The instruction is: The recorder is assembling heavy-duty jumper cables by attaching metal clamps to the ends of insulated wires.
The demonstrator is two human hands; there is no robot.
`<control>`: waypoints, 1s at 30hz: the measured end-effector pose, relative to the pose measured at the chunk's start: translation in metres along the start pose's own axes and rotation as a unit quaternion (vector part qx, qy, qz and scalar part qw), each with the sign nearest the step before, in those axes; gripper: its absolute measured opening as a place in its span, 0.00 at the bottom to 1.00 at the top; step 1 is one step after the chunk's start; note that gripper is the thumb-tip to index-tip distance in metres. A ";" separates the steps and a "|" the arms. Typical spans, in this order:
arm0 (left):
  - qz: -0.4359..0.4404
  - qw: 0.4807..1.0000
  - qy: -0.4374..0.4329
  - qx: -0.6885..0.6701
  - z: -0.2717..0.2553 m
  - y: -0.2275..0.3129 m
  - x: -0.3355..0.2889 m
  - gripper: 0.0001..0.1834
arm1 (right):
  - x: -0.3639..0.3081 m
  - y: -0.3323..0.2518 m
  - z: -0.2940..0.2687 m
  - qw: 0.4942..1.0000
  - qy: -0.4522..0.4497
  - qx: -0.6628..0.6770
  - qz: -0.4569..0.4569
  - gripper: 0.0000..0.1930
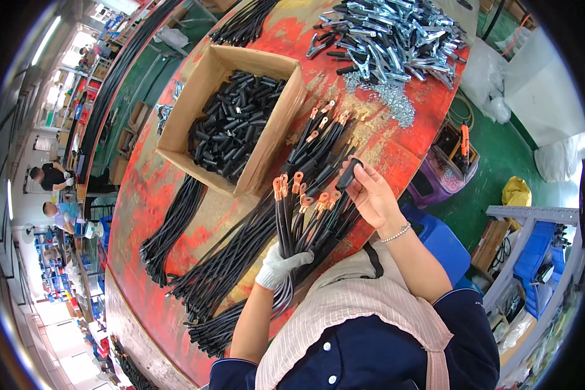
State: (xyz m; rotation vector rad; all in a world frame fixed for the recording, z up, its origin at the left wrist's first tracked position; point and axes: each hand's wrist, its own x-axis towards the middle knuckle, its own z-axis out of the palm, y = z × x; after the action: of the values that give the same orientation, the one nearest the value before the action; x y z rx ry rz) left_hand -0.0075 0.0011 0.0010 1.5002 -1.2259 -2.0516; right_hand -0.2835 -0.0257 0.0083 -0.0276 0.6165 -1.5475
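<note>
My left hand (pixel 283 265), in a white glove, is closed round a bundle of black cables (pixel 288 224) whose upper ends carry copper ring lugs (pixel 298 184). Bare and with a bracelet at the wrist, my right hand (pixel 373 197) pinches a short black sleeve (pixel 349 174) between thumb and fingers, just right of the lugs. An open cardboard box (pixel 276 140) beyond my left hand holds many more black sleeves (pixel 237 123). Farther up the table, other lugged cables (pixel 325 130) lie with their copper ends pointing away from me.
The red, worn table (pixel 146 188) carries a heap of metal clamps (pixel 396 39) and a pile of small metal parts (pixel 396 104) at the far side. More cable bundles (pixel 175 227) lie left. A blue bin (pixel 439 244) and a shelf (pixel 533 224) stand right. People (pixel 52 177) work far left.
</note>
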 end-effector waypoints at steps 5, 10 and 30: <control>-0.005 1.000 -0.010 0.006 -0.003 -0.001 0.003 0.17 | -0.004 -0.007 0.008 0.999 -0.011 -0.031 0.013 0.13; 0.000 1.000 0.004 0.013 0.001 -0.004 0.003 0.19 | -0.003 -0.014 0.004 0.991 -0.009 -0.128 -0.023 0.11; 0.011 0.998 0.046 0.032 0.011 -0.004 0.002 0.22 | -0.024 -0.019 0.005 0.937 -0.089 -0.323 -0.103 0.21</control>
State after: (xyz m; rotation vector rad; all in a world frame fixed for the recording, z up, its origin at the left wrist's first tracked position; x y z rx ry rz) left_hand -0.0168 0.0074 -0.0025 1.5840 -1.2774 -1.9254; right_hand -0.2968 -0.0058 0.0281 -0.7435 0.9747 -1.4573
